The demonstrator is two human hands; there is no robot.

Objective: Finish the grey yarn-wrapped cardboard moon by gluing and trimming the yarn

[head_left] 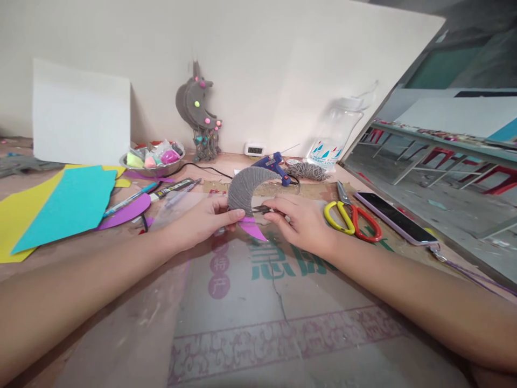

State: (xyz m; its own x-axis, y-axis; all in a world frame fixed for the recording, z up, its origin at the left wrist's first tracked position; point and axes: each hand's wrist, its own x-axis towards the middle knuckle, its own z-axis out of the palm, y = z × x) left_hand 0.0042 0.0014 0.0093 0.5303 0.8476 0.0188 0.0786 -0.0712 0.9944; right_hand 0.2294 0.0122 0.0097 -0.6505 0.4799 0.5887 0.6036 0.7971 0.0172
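Crescent (241,191): left of the scissors (341,214); purple tip (253,229) bare;
Left hand (214,218): we pinch the crescent;
Right hand (301,220): we grip a dark pointed tool (263,209);
Grey wrapping (239,186): could fray — if our tool slips

A broad off-white panel (291,59) fills the upper half of the frame behind the pinkish worktop (81,248), its slanting right edge running down from the upper right. The panel is evenly pale, with a slightly brighter patch near upper centre. Beyond it, at right, a long grey-topped table (444,141) on pale metal legs stands over red stools (503,180). The grey floor (464,221) is littered with scraps. A green rectangle (444,67) shows in the dim upper right.
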